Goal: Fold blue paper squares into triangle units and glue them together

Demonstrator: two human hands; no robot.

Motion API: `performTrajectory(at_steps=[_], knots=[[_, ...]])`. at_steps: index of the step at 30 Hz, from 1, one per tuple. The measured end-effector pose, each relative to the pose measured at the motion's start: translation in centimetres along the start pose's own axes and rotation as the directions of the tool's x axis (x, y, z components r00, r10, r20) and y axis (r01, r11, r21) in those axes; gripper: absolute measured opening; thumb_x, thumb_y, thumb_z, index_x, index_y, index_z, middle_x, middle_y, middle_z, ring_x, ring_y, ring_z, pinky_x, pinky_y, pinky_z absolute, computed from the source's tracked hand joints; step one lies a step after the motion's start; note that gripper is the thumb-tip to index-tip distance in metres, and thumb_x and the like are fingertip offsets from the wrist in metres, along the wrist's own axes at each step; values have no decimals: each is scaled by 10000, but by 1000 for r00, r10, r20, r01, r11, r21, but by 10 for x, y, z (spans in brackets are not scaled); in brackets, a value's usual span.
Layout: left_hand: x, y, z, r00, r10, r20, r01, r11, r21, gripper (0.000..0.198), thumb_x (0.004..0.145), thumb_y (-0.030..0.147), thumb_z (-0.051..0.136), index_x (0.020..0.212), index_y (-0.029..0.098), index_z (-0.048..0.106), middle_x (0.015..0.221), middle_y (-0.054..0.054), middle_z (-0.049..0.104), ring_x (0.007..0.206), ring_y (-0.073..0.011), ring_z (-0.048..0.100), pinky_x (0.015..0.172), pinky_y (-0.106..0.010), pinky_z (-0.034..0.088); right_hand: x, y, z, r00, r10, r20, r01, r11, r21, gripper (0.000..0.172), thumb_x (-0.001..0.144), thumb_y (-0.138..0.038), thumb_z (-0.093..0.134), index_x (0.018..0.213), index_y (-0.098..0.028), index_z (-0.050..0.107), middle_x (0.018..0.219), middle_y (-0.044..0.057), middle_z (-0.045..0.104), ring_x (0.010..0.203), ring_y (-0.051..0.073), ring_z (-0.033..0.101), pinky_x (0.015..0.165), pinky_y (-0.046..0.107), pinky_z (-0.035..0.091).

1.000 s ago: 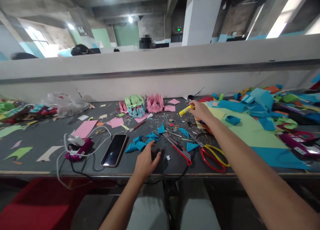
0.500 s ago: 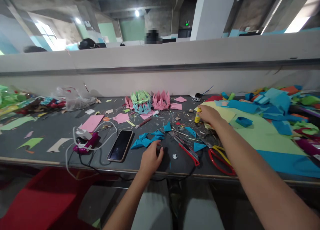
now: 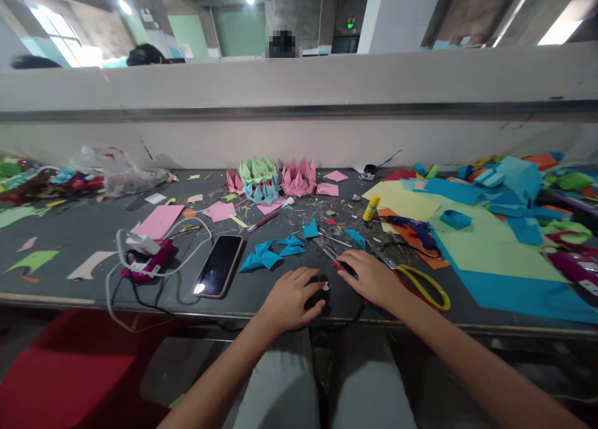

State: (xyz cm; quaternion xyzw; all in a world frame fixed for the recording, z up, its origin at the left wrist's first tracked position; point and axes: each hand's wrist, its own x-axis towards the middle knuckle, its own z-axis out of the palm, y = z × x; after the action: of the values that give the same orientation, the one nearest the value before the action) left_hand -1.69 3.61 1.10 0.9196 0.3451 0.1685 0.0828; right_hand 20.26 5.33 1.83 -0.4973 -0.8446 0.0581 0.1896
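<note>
Hands (image 3: 289, 299) (palms down) flank a white scrap (image 3: 326, 286) near folded blue paper (image 3: 267, 258).

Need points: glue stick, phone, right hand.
Glue stick (image 3: 372, 208): head view, middle of its yellow barrel.
Phone (image 3: 218, 266): head view, dark screen.
Right hand (image 3: 372, 278): head view, back of the hand.

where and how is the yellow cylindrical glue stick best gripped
Likely around the middle of the yellow cylindrical glue stick, pinching opposite sides, with the right hand coming from the near side: it stands upright and slim, and a dark-blue tool lies to its right.
</note>
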Motion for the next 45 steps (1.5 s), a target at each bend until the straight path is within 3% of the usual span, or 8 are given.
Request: performTrajectory(at_steps=[8,15,22,34,45], knots=[[1,-1,4,1000,26,17,-27,997,67,332,826,345,460,1102,211,586,1246,-80,519,1125,-246,477,892,-392,413,1,7,19,992,122,-3,-122,991,54,328,791,-188,484,1107,-147,561,1078,128,602,1015,241,564,896,401,442],[1,1,1,999,14,31,-16,999,47,317,819,344,466,1079,214,595,1262,-69,516,1128,-240,481,906,-385,411,-1,8,22,991,123,-45,-119,990,80,311,792,-212,475,1086,-177,572,1064,115,612,1011,240,567,881,410,449],[-2,0,0,997,-47,-56,44,997,-58,429,810,351,474,1205,187,500,1284,-85,499,1145,-224,468,960,-381,389,-4,10,30,989,106,-104,-94,990,107,297,796,-222,470,1070,-189,579,1039,106,619,988,237,568,877,425,442],[-3,2,6,999,-44,-26,47,994,103,358,834,341,455,1141,194,565,1248,-70,534,1140,-241,470,913,-389,406,-4,10,35,980,112,-164,-91,988,126,276,785,-232,477,1037,-197,587,1013,88,634,968,230,576,866,397,449],[-23,2,6,997,-60,-45,64,993,102,358,842,319,456,1164,192,549,1255,-77,533,1145,-240,472,924,-399,400,-4,10,35,973,140,-186,-111,981,160,282,787,-240,480,1044,-188,585,1042,88,632,983,229,568,876,396,438]])
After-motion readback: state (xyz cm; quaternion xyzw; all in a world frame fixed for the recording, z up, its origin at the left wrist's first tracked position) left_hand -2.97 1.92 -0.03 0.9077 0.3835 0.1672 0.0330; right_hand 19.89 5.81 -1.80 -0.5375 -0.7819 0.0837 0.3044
